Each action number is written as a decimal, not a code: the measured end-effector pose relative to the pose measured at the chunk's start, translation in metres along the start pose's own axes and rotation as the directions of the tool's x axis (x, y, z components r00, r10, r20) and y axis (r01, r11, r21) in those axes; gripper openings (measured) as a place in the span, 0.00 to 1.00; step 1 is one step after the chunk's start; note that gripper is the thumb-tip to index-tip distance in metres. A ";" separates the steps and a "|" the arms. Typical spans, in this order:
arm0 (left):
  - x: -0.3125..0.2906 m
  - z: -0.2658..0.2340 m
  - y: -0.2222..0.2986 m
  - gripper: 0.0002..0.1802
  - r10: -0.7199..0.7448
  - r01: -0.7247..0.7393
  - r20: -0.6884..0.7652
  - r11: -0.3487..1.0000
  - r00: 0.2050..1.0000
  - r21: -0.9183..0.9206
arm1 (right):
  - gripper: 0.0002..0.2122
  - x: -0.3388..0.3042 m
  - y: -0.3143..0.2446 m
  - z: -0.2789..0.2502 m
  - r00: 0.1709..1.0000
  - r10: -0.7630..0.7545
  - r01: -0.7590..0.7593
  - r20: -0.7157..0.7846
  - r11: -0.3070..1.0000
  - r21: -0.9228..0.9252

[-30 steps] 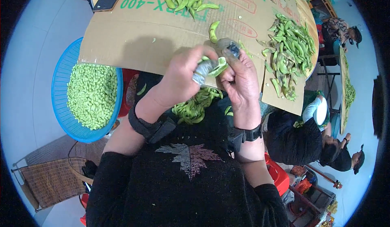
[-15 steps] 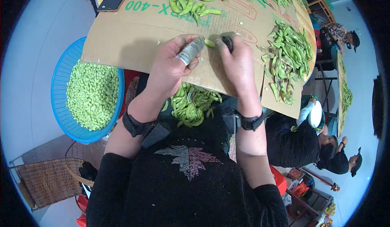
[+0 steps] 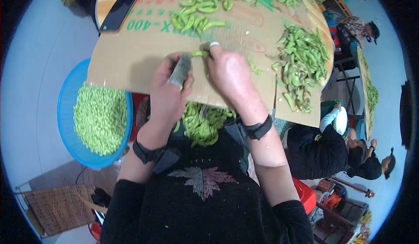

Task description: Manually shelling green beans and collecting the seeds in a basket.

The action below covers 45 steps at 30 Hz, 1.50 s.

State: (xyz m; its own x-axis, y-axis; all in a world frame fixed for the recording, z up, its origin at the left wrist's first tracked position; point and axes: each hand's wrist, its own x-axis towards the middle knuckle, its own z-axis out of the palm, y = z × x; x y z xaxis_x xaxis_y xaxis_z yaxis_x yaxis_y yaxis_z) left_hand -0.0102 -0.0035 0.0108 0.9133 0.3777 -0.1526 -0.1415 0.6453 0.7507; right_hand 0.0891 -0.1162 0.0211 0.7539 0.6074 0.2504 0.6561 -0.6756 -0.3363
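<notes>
A green bean pod [image 3: 198,53] stretches between the fingertips of my two hands, above the cardboard. My left hand [image 3: 171,84] is closed on its left end, and a grey mesh-like cover wraps one of the fingers. With curled fingers, my right hand [image 3: 231,71] grips the other end; its fingertips are partly hidden, and a small whitish band shows on one digit. Beyond my hands lies a loose pile of whole pods [image 3: 198,8]. Just right of my right hand is a small green pod piece [image 3: 254,67]. More pods and husks [image 3: 203,124] are heaped in my lap, below the cardboard's edge.
Flattened cardboard [image 3: 126,65] covers a round wooden table. A dark phone [image 3: 121,11] lies at the far left, and a pod heap [image 3: 305,56] on the right. A blue basket [image 3: 65,108] of shelled beans stands at left. People [image 3: 321,152] sit at right.
My hands have shifted left and a little nearer, with a pod now held between them. A green pod piece now lies right of my right hand. The view has shifted slightly.
</notes>
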 end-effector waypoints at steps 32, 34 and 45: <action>0.006 0.006 -0.016 0.02 0.134 -0.159 0.246 0.983 0.960 0.088 | 0.07 -0.061 -0.018 -0.034 0.862 0.181 -0.481 0.473 0.002 0.877; 0.006 -0.004 -0.015 0.03 -0.040 0.012 0.372 0.997 0.928 0.077 | 0.07 -0.061 -0.013 -0.034 0.847 0.132 -0.509 0.516 -0.086 0.857; 0.010 0.007 -0.026 0.11 0.137 -0.206 0.235 0.931 0.962 0.302 | 0.05 -0.064 -0.006 -0.012 0.941 0.282 -0.309 0.188 0.486 0.817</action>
State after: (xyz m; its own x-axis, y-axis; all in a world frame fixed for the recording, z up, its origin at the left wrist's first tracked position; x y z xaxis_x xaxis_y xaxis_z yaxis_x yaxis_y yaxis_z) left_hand 0.0053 -0.0214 -0.0057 0.9491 0.2962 0.1071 -0.2050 0.3225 0.9241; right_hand 0.0376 -0.1559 0.0185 0.8875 0.4598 -0.0301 0.0571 -0.1747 -0.9830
